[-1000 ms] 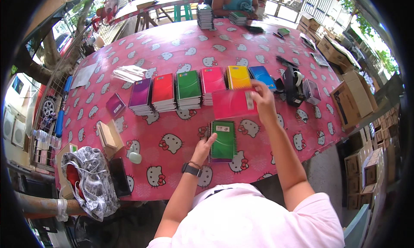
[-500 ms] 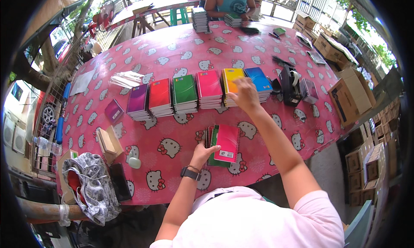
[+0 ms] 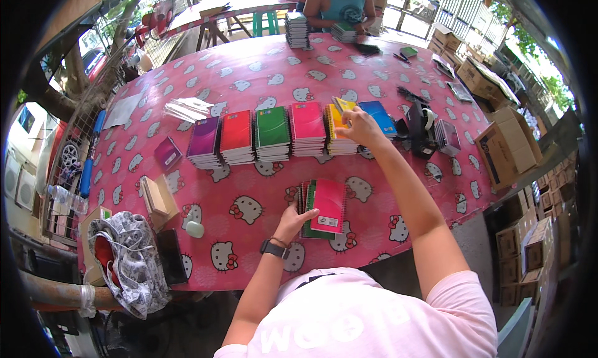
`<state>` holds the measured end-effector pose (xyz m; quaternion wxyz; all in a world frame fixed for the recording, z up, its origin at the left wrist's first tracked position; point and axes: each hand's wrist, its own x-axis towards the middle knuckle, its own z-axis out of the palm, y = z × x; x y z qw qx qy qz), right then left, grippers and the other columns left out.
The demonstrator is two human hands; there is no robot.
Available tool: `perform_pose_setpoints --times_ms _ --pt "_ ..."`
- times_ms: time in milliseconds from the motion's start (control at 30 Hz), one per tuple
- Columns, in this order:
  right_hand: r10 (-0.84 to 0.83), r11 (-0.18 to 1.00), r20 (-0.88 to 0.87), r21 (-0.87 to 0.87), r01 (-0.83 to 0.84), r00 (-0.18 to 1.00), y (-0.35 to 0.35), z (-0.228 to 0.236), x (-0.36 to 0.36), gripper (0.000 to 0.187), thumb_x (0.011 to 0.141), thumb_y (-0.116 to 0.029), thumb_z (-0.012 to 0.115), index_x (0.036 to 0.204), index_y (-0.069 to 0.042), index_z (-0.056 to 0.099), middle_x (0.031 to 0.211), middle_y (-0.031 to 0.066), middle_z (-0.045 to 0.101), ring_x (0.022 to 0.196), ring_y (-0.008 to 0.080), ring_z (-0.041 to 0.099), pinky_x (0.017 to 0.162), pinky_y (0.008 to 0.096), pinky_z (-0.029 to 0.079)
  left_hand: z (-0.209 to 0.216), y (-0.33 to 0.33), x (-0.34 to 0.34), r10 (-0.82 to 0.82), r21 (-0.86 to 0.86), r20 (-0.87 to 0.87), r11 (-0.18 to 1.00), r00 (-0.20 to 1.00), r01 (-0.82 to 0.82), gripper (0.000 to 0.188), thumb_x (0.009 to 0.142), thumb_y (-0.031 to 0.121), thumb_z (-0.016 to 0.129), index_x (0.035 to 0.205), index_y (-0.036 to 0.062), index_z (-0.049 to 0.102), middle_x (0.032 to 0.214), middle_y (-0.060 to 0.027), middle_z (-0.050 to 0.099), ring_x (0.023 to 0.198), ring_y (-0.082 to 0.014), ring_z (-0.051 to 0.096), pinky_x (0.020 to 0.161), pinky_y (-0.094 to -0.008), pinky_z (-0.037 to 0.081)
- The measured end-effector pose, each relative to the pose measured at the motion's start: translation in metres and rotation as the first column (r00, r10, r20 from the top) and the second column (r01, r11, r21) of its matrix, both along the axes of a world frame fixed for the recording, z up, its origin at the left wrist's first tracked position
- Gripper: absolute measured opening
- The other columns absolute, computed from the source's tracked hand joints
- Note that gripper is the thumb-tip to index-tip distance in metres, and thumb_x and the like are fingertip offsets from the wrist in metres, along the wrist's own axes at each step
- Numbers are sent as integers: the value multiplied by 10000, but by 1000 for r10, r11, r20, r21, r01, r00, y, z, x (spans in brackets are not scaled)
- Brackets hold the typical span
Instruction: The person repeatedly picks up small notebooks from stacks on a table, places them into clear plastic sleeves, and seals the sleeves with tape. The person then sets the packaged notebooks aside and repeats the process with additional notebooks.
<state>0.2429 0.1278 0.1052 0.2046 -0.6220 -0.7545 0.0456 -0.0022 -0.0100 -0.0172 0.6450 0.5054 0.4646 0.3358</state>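
Observation:
My left hand [image 3: 295, 221] grips a small fanned bundle of spiral notebooks just in front of me. A pink notebook [image 3: 329, 202] lies on top of it, with a green notebook [image 3: 319, 235] showing beneath. My right hand [image 3: 361, 128] reaches to the yellow notebook stack [image 3: 336, 145] and pinches the top yellow notebook [image 3: 344, 105], which is tilted up off the pile. In the same row stand purple [image 3: 204, 137], red [image 3: 237, 130], green [image 3: 272, 128] and pink [image 3: 307, 121] stacks to the left, and a blue stack [image 3: 377, 116] to the right.
A black tape dispenser [image 3: 422, 130] and more notebooks [image 3: 447, 137] stand right of the row. At left lie a loose purple notebook [image 3: 167, 153], a wooden holder [image 3: 159, 201] and patterned cloth [image 3: 131, 258]. Another person [image 3: 339, 9] sits across the pink-covered table [image 3: 243, 183].
My right hand has closed on the top yellow notebook and tilted it up from its stack. My left hand still holds the bundle in the same place. The view has shifted slightly.

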Motion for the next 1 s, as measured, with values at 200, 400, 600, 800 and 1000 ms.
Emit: perform_pose_setpoints --times_ms 200,400,600,800,1000 --pt "-103 855 -481 405 324 871 -71 -11 14 205 752 -47 651 761 -23 447 695 76 487 607 190 491 591 306 453 -14 6 6 103 -57 162 994 981 -95 653 740 416 721 1121 -76 523 1048 -135 617 967 -204 587 864 -328 452" --pt "-271 912 -578 -410 13 770 -170 -87 -45 221 725 -163 739 748 -35 561 724 88 599 647 153 560 622 320 473 -23 8 4 122 -156 187 983 975 -93 611 766 393 707 1110 -75 521 1011 -126 627 919 -185 603 805 -308 480" --pt "-190 922 -55 333 197 980 -72 -23 25 335 703 -195 721 986 -63 599 1042 90 598 992 262 534 826 439 418 -3 3 3 44 -128 184 992 982 -20 588 731 294 761 1112 -72 504 999 -131 624 875 -176 617 785 -285 495" --pt "-240 940 266 302 156 934 -16 -64 102 339 782 -176 662 1116 -143 613 1089 53 625 1043 224 549 918 489 357 -11 9 5 29 -105 133 994 991 -15 625 742 302 756 1145 -84 475 1018 -130 611 922 -175 603 818 -289 485" --pt "-134 883 -451 350 313 882 -59 -7 84 158 856 -121 565 994 -67 618 850 75 656 718 193 623 658 332 484 -4 3 4 -7 -112 141 993 990 23 689 745 352 748 1185 -89 455 1044 -135 603 943 -180 596 836 -284 476"
